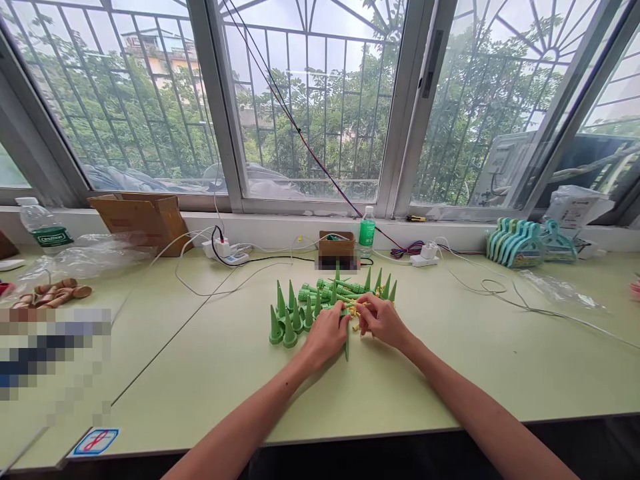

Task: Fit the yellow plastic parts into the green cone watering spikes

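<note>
My left hand (326,333) is closed round a green plastic spike (347,345), whose pointed end sticks out below the fingers toward me. Just to its right, my right hand (384,323) is pinched; what its fingertips hold, if anything, is too small to make out. Small yellow pieces (355,327) lie on the table between and behind the hands. Several green cone-shaped spikes (290,333) stand point up on round bases left of my left hand. More green spikes (350,287) lie in a pile behind the hands, partly covered by them, with others upright around it.
At the back are a small cardboard box (337,245), a green-labelled bottle (367,233) and power strips with loose white cables (235,293). Teal hangers (515,243) stand back right. Wooden pieces (55,293), plastic wrap and a larger carton (140,223) are at left.
</note>
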Available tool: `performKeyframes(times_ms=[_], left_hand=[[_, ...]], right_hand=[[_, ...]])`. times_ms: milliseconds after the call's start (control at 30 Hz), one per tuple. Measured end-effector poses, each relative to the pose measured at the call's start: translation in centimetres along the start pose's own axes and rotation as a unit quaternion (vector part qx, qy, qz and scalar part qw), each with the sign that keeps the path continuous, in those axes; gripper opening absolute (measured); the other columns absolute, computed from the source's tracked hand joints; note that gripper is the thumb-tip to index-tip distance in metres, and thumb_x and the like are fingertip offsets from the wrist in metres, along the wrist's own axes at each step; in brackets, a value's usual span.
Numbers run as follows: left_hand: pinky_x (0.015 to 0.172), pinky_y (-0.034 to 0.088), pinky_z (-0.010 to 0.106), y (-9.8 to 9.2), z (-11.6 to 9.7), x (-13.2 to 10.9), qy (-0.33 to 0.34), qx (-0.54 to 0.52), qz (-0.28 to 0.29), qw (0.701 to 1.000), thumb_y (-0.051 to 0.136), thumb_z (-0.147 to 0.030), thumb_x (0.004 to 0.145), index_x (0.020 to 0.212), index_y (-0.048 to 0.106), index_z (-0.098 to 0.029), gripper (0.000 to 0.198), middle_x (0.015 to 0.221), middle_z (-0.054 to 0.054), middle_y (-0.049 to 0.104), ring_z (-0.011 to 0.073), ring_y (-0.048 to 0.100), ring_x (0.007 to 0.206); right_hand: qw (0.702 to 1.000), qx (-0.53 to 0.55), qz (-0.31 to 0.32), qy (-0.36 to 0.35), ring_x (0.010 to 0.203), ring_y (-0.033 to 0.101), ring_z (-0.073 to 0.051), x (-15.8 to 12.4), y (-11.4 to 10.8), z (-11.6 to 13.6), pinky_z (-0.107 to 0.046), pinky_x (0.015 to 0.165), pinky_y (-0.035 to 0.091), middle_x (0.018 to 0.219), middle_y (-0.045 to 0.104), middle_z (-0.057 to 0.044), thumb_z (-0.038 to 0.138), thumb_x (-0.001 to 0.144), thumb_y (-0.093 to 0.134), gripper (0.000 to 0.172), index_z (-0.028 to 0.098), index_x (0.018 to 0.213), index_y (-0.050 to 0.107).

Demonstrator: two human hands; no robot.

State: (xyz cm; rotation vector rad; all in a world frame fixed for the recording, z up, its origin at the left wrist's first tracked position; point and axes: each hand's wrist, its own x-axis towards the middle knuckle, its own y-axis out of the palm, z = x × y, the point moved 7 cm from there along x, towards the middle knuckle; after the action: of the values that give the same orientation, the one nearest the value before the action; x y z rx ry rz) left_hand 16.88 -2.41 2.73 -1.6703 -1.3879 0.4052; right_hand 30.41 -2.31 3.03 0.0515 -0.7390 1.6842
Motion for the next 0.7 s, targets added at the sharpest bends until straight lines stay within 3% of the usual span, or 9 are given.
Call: performKeyframes(times_ms=[300, 467, 700], left_hand=[[0.062, 0.037, 0.028, -0.74, -0.01, 0.1, 0.008, -0.072, -0.048, 0.996, 0.039, -0.03, 0.097, 0.102, 0.057, -0.019, 0.022, 0.072, 0.004, 0.065, 0.0194, 0.058, 0.066], [0.064, 0.039, 0.028, -0.76, 0.21, 0.24, 0.015, -0.088, -0.068, 0.994, 0.04, -0.029, 0.097, 0.105, 0.057, -0.019, 0.022, 0.074, 0.004, 0.065, 0.0193, 0.058, 0.068], [0.064, 0.039, 0.028, -0.85, 0.16, 0.22, 0.016, -0.099, -0.078, 0.992, 0.04, -0.029, 0.097, 0.108, 0.055, -0.019, 0.021, 0.072, 0.003, 0.063, 0.0195, 0.057, 0.068]], right_hand=[[1.0, -0.007, -0.002, 0.006, 0.048, 0.061, -0.015, 0.13, 0.06, -0.21, -0.025, 0.045, 0.049, 0.068, 0.07, -0.002, 0.044, 0.096, 0.048, 0.026, 0.02, 0.09, 0.055], [0.999, -0.033, 0.001, -0.025, 0.053, 0.062, -0.015, 0.02, 0.12, 0.41, -0.026, 0.053, 0.048, 0.062, 0.065, -0.001, 0.037, 0.096, 0.049, 0.023, 0.019, 0.084, 0.058], [0.998, -0.051, 0.015, -0.035, 0.051, 0.057, -0.014, -0.05, 0.39, 0.29, -0.026, 0.053, 0.046, 0.058, 0.061, 0.0, 0.033, 0.095, 0.051, 0.021, 0.019, 0.082, 0.059]])
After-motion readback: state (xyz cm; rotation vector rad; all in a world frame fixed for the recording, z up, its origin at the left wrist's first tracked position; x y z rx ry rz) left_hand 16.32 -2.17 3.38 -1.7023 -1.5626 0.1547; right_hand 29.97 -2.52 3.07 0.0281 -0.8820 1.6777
